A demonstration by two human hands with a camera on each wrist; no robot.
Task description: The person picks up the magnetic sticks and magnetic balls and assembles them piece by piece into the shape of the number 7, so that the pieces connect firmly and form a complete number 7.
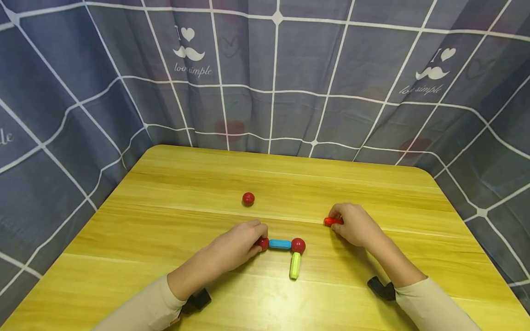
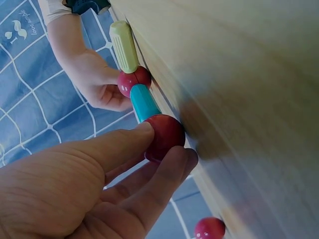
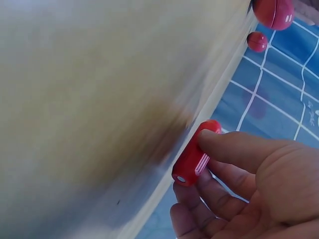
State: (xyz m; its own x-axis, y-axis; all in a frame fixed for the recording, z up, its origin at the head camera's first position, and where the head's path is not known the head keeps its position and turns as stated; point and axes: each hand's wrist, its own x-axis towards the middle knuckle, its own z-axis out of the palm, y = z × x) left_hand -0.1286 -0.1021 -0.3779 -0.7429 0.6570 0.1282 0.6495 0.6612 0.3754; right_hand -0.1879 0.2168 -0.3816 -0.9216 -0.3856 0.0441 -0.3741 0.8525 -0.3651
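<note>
My left hand [image 1: 242, 246] pinches a red ball [image 2: 166, 135] between thumb and fingers, low over the table. From that ball a blue rod [image 1: 280, 244] runs right to a second red ball [image 1: 298, 245]. A yellow-green rod [image 1: 295, 266] joins the second ball and points toward the table's front edge. Farther right, my right hand [image 1: 355, 224] pinches a short red rod [image 3: 192, 157] with thumb and fingers; a small pale dot shows on its near end in the right wrist view. The red rod is apart from the joined pieces.
A loose red ball [image 1: 248, 198] sits on the wooden table [image 1: 186, 184] beyond my left hand. Black wrist mounts [image 1: 382, 289] show at both sleeves. A grey-blue checked curtain [image 1: 248, 69] hangs behind the table and at its sides.
</note>
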